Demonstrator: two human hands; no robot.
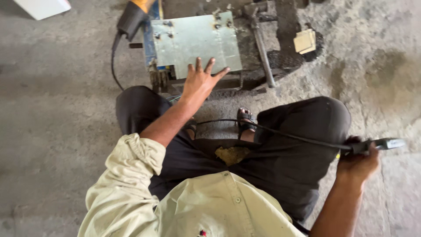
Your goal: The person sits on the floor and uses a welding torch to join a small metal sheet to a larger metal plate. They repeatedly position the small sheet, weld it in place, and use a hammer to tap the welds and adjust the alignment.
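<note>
Closest in, the right hand (358, 164) is clenching around the dark handle of a corded hand tool (388, 143). All its fingers are wrapped tight, and the tool's grey tip is sticking out past the knuckles, away from the body. A black cable (280, 134) is running from the heel of that fist across both knees. It is passing just above a sandalled foot (245, 118).

Farther out, the left hand (199, 81) is pressing flat on the near edge of a grey sheet-metal plate (197, 37). The fingers are released and spread wide, grasping nothing, with the fingertips lying on the metal and the palm hanging off its edge. The plate is sitting on a dark, grimy frame (258, 74) on the concrete floor (57, 87).

Beyond the little finger, a steel bar (263, 48) is lying along the frame, and a tan block (305, 41) is lying farther off. Beyond the thumb, an orange-and-black power tool (131, 17) is resting against the plate's far corner.

By my reading, the person is steadying the plate while the tool is waiting well off to the side. Bringing it in would call for swinging the tip across the knee, keeping the cable slack, and keeping the spread fingers out of its path.
</note>
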